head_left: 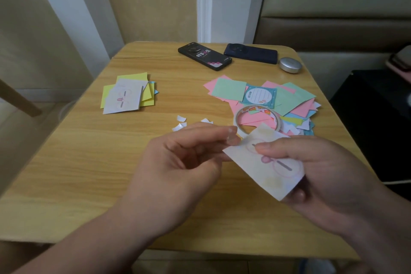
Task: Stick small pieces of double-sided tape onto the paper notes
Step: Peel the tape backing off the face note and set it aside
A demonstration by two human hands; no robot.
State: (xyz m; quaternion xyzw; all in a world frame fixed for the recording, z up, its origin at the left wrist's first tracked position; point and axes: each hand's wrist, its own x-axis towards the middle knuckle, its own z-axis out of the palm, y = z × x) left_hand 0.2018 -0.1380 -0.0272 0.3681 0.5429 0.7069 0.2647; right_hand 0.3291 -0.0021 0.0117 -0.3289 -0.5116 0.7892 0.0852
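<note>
Paper note (270, 176), pale with a pink drawing and two dark strips on it, is held above the tabletop (89, 162). The right hand (329, 176) has it in a closed grip, thumb on top and fingers beneath. The left hand (184, 158) pinches thumb and forefinger together at the note's upper edge. Blur hides whether a bit of tape or liner sits between those fingertips.

The tape roll (258, 108) lies just behind, on the loose pile of coloured notes (289, 100). A smaller stack (126, 95), well apart to the left, has a matching note on top. White scraps (181, 119) lie between the two.

Risks, as I judge them: the thin paper could crease or tear if the pinch pulls hard. A sticky piece could cling to a fingertip or fold onto itself. A scrap could catch on exposed glue.

Writing: one phone (204, 55) shows printed characters, and a lined memo pad (259, 95) carries a small heading. Both are too blurred to read.
</note>
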